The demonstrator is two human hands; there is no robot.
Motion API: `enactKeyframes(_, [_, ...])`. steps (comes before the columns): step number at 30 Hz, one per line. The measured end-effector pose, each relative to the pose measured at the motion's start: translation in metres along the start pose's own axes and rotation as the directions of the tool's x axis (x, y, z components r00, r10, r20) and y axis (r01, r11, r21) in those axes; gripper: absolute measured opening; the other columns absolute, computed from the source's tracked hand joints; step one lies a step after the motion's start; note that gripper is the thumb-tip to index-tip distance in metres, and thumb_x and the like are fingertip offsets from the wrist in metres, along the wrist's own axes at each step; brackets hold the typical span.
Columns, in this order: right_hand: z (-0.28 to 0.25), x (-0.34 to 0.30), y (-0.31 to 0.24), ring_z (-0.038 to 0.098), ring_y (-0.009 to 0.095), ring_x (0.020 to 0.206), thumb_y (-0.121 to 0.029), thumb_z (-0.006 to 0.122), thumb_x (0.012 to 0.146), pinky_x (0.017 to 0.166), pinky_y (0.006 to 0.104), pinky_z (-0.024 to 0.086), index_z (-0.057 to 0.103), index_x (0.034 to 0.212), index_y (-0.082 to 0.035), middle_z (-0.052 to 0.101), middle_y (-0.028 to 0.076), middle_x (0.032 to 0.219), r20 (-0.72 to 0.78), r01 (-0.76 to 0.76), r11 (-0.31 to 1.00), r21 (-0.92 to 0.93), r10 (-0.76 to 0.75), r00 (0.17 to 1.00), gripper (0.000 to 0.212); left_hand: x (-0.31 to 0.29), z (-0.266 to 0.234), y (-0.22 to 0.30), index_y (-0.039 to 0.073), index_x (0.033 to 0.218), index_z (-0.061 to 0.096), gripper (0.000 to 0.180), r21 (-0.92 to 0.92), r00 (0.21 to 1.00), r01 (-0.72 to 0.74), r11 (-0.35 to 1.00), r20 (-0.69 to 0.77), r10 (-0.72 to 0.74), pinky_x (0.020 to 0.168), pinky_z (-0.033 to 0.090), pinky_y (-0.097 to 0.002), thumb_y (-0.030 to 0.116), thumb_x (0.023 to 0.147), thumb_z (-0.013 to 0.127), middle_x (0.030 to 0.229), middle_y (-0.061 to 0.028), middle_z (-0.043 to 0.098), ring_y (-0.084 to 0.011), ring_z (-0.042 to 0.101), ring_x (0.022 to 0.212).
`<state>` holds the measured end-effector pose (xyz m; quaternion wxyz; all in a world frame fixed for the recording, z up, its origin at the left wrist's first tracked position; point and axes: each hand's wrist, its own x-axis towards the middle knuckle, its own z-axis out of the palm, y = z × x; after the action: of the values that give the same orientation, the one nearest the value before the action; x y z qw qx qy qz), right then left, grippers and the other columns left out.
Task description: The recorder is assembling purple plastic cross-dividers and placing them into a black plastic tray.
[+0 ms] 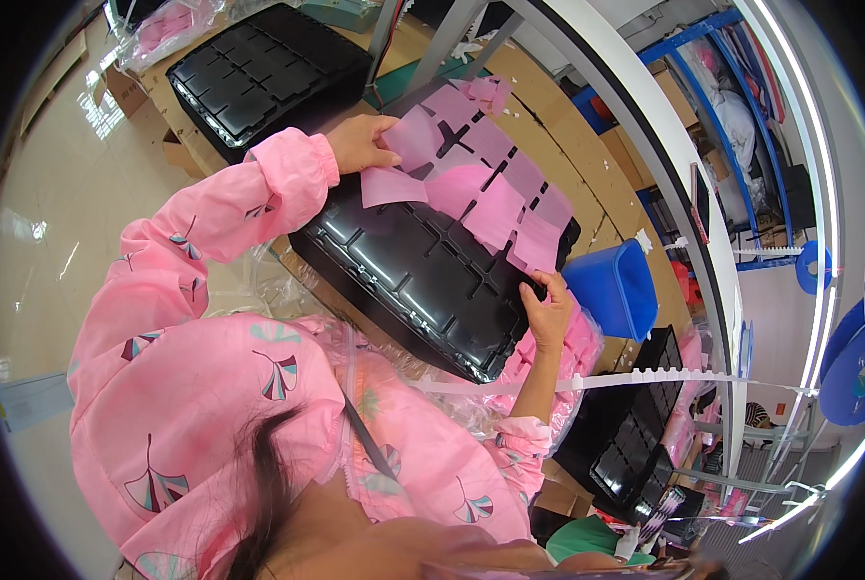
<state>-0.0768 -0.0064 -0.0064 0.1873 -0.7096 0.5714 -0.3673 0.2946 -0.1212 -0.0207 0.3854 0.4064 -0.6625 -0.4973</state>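
In front of me lies a large black plastic tray (pixel 418 259) divided into rectangular sections. Thin pink sheets (pixel 490 208) cover its far half in rows, some with lifted edges. At the tray's left side my left hand (pixel 360 143) is closed, pinching a pink sheet (pixel 415 138) between thumb and fingers. My right hand (pixel 545 307) is at the tray's right edge, its fingers curled beside the lowest pink sheet. Whatever lies between those fingertips is too small to make out. Bare black sections show on the tray's near half.
Another black tray (pixel 273 72) stands at the far left on the brown tabletop (pixel 558 126). A blue bin (pixel 616 288) adjoins the right end. Bagged pink pieces (pixel 577 348) lie beside my right forearm, with more black trays (pixel 626 425) beyond. A white frame (pixel 635 116) arches overhead.
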Motion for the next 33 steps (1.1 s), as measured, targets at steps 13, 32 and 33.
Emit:
enactKeyframes(13, [0.0, 0.037, -0.002, 0.053, 0.008, 0.076, -0.016, 0.065, 0.077, 0.069, 0.0197, 0.042, 0.056, 0.094, 0.009, 0.06, 0.008, 0.083, -0.179, -0.359, 0.892, 0.275, 0.415, 0.892, 0.032, -0.025, 0.006, 0.046, -0.002, 0.131, 0.024, 0.082, -0.273, 0.962, 0.25, 0.929, -0.042, -0.271, 0.078, 0.044, -0.0276, 0.009, 0.065, 0.071, 0.108, -0.0211, 0.051, -0.0221, 0.054, 0.092])
enactKeyframes(32, [0.011, -0.041, -0.022, 0.059, 0.028, 0.084, 0.011, 0.054, 0.061, 0.077, 0.0326, 0.046, 0.057, 0.079, 0.001, 0.061, 0.013, 0.088, -0.123, 0.145, 0.981, -0.131, -0.162, 0.979, 0.022, -0.03, -0.008, 0.017, -0.002, 0.119, 0.046, 0.051, -0.09, 0.991, 0.134, 0.987, 0.024, -0.132, 0.08, 0.041, -0.0214, -0.001, 0.07, 0.059, 0.109, -0.0095, 0.051, -0.01, 0.05, 0.09])
enactKeyframes(33, [0.011, -0.045, -0.024, 0.059, 0.028, 0.085, 0.011, 0.053, 0.06, 0.077, 0.0329, 0.046, 0.057, 0.08, 0.0, 0.061, 0.013, 0.089, -0.121, 0.163, 0.972, -0.169, -0.184, 0.975, 0.023, -0.031, -0.009, 0.017, -0.003, 0.119, 0.046, 0.051, -0.074, 0.991, 0.131, 0.989, 0.034, -0.128, 0.079, 0.041, -0.0209, -0.001, 0.07, 0.059, 0.109, -0.0094, 0.052, -0.0095, 0.05, 0.089])
